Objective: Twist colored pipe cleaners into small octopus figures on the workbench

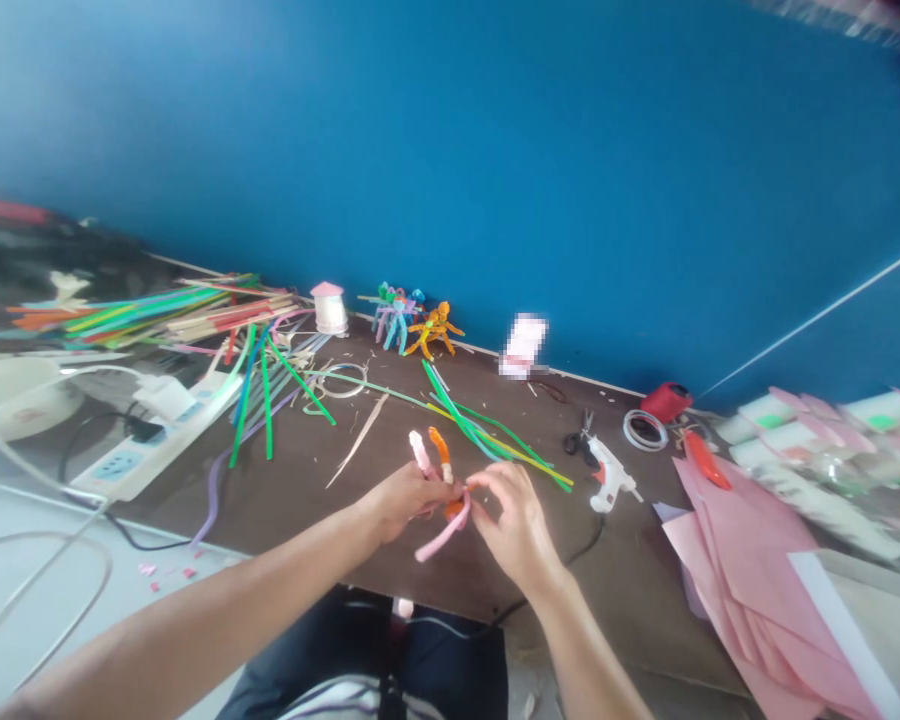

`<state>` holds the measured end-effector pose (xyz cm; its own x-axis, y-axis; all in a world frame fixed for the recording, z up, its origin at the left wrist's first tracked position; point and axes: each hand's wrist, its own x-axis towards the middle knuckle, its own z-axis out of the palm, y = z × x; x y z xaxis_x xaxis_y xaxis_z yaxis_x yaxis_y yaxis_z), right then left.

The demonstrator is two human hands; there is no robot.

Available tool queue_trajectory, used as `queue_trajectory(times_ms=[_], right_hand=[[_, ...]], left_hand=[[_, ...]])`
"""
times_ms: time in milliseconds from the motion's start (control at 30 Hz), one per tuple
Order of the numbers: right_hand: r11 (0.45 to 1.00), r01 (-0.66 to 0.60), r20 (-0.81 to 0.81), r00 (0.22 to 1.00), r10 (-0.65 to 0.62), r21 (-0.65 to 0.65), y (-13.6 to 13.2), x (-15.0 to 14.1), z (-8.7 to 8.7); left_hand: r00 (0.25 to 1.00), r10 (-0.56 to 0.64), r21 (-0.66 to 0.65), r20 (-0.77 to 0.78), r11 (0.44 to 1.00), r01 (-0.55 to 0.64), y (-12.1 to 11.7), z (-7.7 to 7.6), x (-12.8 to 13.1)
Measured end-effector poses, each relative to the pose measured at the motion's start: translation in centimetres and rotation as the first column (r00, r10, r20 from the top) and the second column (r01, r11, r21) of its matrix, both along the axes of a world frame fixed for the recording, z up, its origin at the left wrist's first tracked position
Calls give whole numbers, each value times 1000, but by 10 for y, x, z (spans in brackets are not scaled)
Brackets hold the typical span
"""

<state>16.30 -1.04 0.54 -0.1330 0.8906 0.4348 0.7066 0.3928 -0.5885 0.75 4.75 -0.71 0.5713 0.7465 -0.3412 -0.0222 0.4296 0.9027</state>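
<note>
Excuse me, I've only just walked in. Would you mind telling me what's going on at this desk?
A person is holding a pink and orange pipe-cleaner piece in their left hand, pinching it with their right hand, above a brown desk. Loose green and yellow pipe cleaners lie nearby, beside a white hot glue gun. Small pipe-cleaner figures stand against a blue wall.

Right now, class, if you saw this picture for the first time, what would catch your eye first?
First come the left hand and right hand at the centre, holding a pink and orange pipe-cleaner piece. Beyond them, small multicoloured pipe-cleaner figures stand against the blue wall. Pink paper sheets spread across the lower right.
</note>
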Motion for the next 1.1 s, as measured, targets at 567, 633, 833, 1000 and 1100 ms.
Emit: queue_trajectory(times_ms=[567,633,833,1000,1100], right_hand=[[995,82,-38,996,-84,-54,2,3,-3],[990,94,-84,991,-103,-103,4,2,-3],[950,130,-161,970,-181,-283,7,2,-8],[861,95,-293,917,-271,-499,12,1,-14],[849,48,-385,877,-289,-527,13,1,-16]], left_hand=[[997,-4,445,-80,895,39,3,1,8],[987,36,560,-158,826,59,3,0,8],[937,200,848,-288,507,152,4,5,4],[958,80,931,-274,270,244,2,13,0],[974,61,850,-219,502,159,2,8,3]])
